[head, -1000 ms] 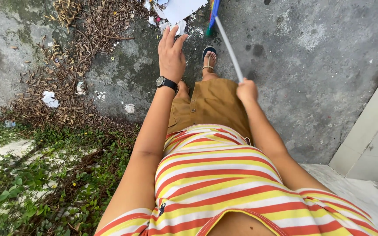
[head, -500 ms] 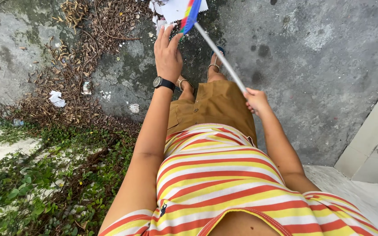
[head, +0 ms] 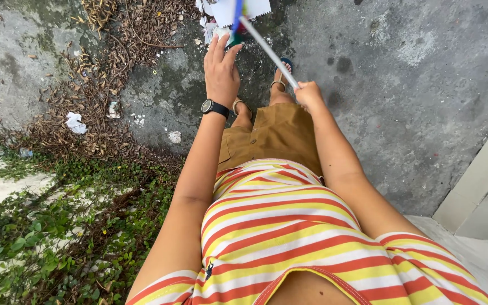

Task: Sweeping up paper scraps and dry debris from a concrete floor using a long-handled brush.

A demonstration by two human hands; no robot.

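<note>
over the grey ground, the right hand (head: 309, 95) grips a slanted broom stick (head: 268, 52) (for reach); the left hand (head: 220, 70) hangs open by paper scraps (head: 238, 9)

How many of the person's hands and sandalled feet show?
4: left hand open above the ground, right hand closed on the broom handle, one sandalled foot ahead, another partly hidden by the shorts.

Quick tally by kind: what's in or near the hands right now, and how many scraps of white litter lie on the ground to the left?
Long pale handles, held in the right hand: 1
Wristwatches, on the left hand side: 1
White paper sheets at the top edge: at least 1
White litter scraps on the left: about 4, the largest here
Total: about 7
</note>
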